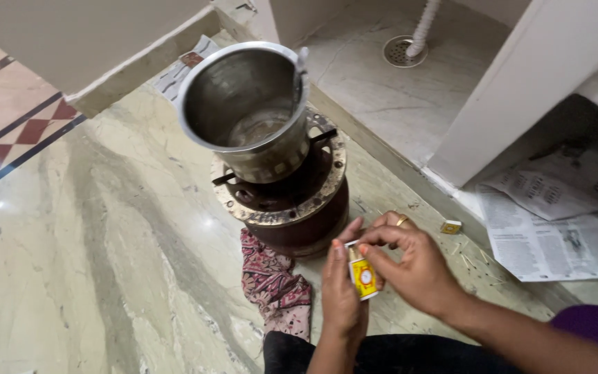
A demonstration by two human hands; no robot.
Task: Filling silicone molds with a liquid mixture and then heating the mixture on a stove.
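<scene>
A small yellow matchbox sits in my left hand, low in the middle of the head view. My right hand, with a ring on one finger, pinches the top of the box with thumb and forefinger. Just beyond the hands stands a round, dark red kerosene stove on the marble floor. A steel pot with a little water inside rests on the stove's supports, and a metal handle leans on its rim.
A patterned pink cloth lies against the stove's base. Another matchbox and loose matchsticks lie on the floor to the right. Newspaper sheets cover a low shelf at right. A floor drain with a white hose is behind.
</scene>
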